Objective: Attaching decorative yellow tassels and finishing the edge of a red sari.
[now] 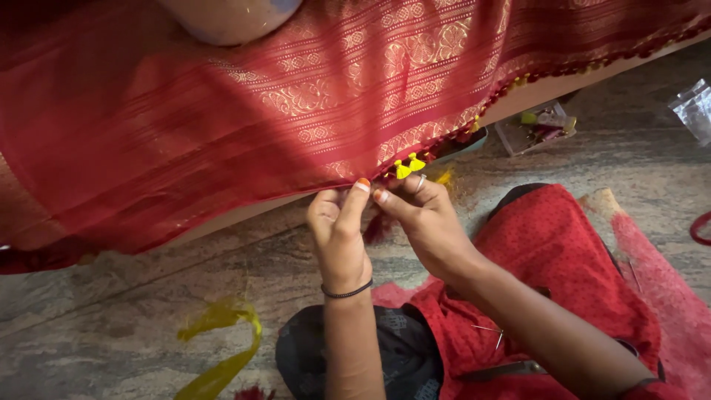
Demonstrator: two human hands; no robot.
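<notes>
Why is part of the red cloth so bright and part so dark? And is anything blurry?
Head view: light falls across the middle of the red cloth, making its gold pattern shine, while the left side lies in shadow; the left hand and right hand look sharp; the yellow ribbon on the floor is a bit soft.

A yellow strip of cloth (222, 348) lies on the stone floor (111, 326). A small clear box (535, 127) sits farther off. A plastic bag (695, 108) lies near it.

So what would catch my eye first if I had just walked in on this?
The wide red cloth with gold woven patterns fills the upper picture. At its lower edge the left hand and right hand pinch the border beside two small yellow tassels. A yellow ribbon lies on the stone floor, lower left.
</notes>
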